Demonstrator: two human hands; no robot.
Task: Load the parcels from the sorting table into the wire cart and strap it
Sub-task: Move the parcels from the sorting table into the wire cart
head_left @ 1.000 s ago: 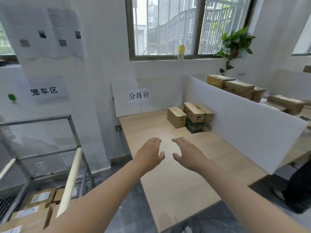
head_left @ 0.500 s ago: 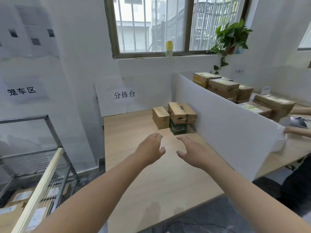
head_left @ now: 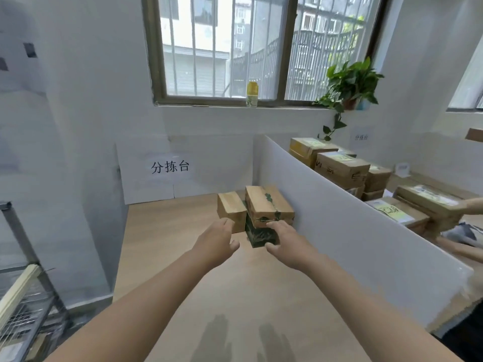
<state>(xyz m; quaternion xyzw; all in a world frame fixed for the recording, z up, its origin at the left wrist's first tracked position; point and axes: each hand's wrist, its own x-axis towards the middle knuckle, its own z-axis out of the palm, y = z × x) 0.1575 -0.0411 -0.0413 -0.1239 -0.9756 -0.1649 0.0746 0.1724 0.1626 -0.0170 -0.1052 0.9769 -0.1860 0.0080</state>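
Both arms stretched over the tabletop (head_left: 170,244), left grip (head_left: 214,244) and right grip (head_left: 290,244) spread loose, holding nothing. Just ahead, the brown parcel (head_left: 269,206) sits atop the dark parcel (head_left: 260,237), small parcel (head_left: 231,211) beside, against the white divider (head_left: 339,231).

Brown parcel (head_left: 269,205) atop dark parcel (head_left: 258,235); smaller parcel (head_left: 231,210) just left.

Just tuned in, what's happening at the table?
A person stretches both arms over the sorting table. The left hand and right hand are open and hold nothing, close to the taped brown box stacked on a dark box by the white divider, a small brown box beside them. The wire cart stands at lower left.
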